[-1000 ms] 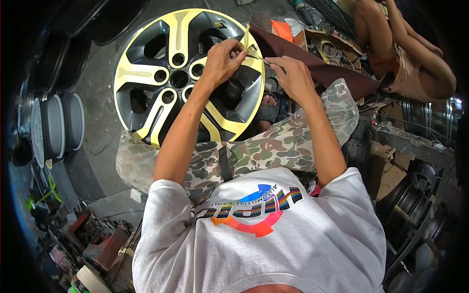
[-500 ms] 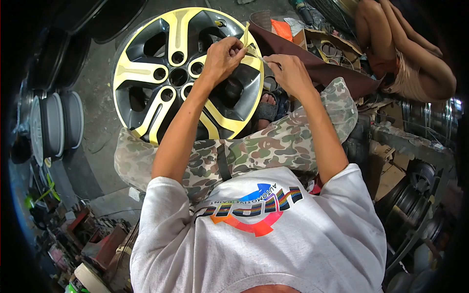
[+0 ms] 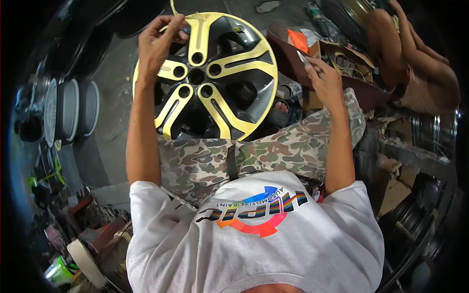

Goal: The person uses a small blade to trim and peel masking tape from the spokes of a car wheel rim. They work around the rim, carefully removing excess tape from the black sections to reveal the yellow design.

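A car wheel rim, black with yellow masking tape over its spokes, lies flat in front of my lap. My left hand is above its far left edge, fingers pinched on a loose strip of masking tape. Part of that strip runs out of the top of the view. A piece of tape at the end of the far spoke sits close by my fingertips. My right hand is off to the right of the rim, closed round a small pointed blade that tilts up and left.
A dark red sheet and a cardboard box of odds and ends lie at the right. Another person's bent legs are beyond them. Grey wheel rims stand at the left, and a white tape roll is lower left.
My left hand has moved from the rim's right edge to its far left edge with a strip of tape. My right hand has drawn away to the right with the blade. The view has shifted.
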Motion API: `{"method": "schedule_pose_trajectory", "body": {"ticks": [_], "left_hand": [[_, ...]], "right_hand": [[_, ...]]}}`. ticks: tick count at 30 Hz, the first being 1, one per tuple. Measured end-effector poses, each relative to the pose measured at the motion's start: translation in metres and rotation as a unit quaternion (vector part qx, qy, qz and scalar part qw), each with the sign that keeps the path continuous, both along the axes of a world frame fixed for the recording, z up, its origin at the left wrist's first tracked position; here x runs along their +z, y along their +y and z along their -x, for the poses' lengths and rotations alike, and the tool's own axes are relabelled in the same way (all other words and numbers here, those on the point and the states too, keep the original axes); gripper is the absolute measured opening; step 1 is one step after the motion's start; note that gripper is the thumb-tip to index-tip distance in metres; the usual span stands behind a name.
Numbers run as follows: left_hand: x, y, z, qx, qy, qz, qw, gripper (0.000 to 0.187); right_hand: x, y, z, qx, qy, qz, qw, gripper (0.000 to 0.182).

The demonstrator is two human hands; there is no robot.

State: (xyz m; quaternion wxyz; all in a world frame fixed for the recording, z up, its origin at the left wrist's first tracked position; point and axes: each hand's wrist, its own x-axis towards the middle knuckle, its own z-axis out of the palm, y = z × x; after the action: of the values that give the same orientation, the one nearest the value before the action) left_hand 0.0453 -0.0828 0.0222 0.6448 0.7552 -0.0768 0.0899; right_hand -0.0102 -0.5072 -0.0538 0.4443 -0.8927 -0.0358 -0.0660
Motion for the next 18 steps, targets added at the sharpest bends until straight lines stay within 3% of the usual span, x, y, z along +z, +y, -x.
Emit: {"method": "schedule_pose_trajectory", "body": {"ticks": [3,6,8,10,11,12,15,18], "left_hand": [[0.021,0.041,0.011,0.021,-0.072,-0.023,0.997,0.046],[0.015,0.072,0.021,0.042,-0.076,0.082,0.993,0.038],[-0.019,0.1,0.023,0.121,-0.063,0.127,0.982,0.032],[-0.014,0.095,0.048,0.072,-0.029,0.121,0.99,0.031],[-0.01,0.081,0.055,0.14,-0.034,0.083,0.986,0.031],[-0.005,0.079,0.062,0.144,-0.038,0.087,0.985,0.031],[-0.01,0.097,0.074,0.12,-0.072,0.09,0.986,0.039],[-0.017,0.102,0.085,0.228,-0.022,-0.011,0.973,0.045]], "right_hand": [[0.001,0.006,0.006,0.011,0.033,0.002,0.999,0.027],[0.006,0.02,0.008,0.041,0.05,0.019,0.998,0.029],[0.008,0.022,0.004,0.064,0.041,0.025,0.997,0.028],[0.009,0.019,-0.001,0.087,0.044,0.011,0.995,0.028],[0.012,0.019,-0.004,0.083,0.064,-0.025,0.994,0.027],[0.018,0.019,-0.007,0.081,0.094,-0.034,0.992,0.028],[0.044,0.024,-0.023,0.094,0.073,0.042,0.992,0.03],[0.064,0.024,-0.051,0.133,0.015,0.076,0.988,0.03]]}}
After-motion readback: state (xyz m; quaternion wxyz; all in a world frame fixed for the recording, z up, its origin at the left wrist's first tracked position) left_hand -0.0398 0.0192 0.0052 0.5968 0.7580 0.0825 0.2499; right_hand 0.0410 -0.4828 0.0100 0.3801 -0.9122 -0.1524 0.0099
